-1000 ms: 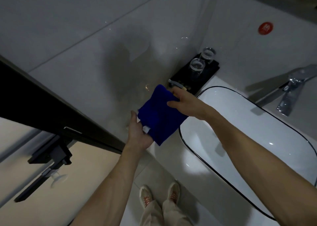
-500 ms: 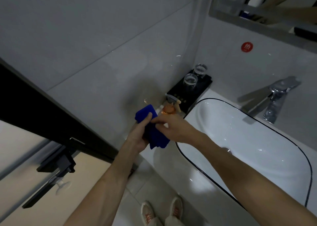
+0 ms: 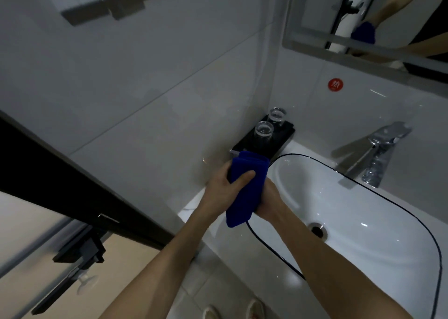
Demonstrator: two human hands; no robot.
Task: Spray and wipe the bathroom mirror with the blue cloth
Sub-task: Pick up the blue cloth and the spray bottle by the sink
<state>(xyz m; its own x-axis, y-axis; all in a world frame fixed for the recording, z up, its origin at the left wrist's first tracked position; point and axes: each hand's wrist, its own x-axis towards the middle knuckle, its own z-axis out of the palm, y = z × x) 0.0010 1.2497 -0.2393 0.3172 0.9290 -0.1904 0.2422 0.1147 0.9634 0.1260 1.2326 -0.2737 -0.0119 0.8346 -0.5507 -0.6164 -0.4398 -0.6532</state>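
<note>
Head view, blue cloth (image 3: pixel 246 187) btwn left hand (image 3: pixel 221 192) & right hand (image 3: pixel 269 201)

The cloth (image 3: pixel 244 192) between my hands is deep, plain blue. Just beyond my hands sits a glossy black tray (image 3: pixel 278 140) carrying two clear glasses (image 3: pixel 264 130). To the right of my hands the sink (image 3: pixel 363 209) is white with a thin black line round its rim, and its tap (image 3: pixel 378 153) is shiny silver. Up above that, a small round red sticker (image 3: pixel 335 84) with white writing marks the pale grey wall (image 3: pixel 121 76). Below my arms, my shoes (image 3: pixel 232 311) look cream.
</note>
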